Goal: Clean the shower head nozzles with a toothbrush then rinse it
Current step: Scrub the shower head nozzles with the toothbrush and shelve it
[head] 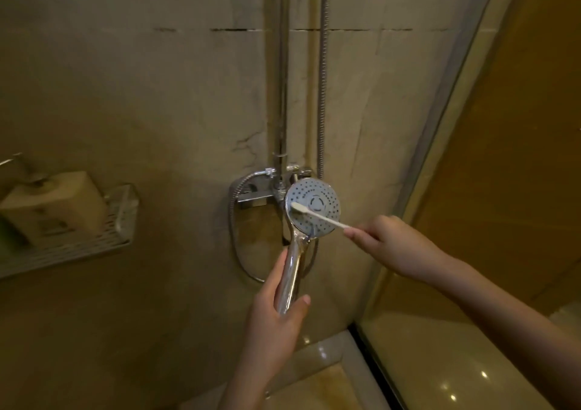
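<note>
Your left hand (pixel 276 309) is wrapped around the handle of the head (pixel 312 205) at frame centre, face toward you, while your right hand (pixel 386 241) pinches the brush (pixel 317 216), which lies slantwise across the face, bristles at its left edge.

toothbrush (pixel 317 215) on shower head (pixel 312 206), shelf (pixel 63 252) left

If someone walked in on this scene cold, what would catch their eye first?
The round chrome shower head with its pale dotted face, at centre, with a white toothbrush laid across it. The left hand grips its shiny handle from below; the right hand holds the brush's end. At far left, a perforated wall shelf carries a cream pump bottle.
</note>
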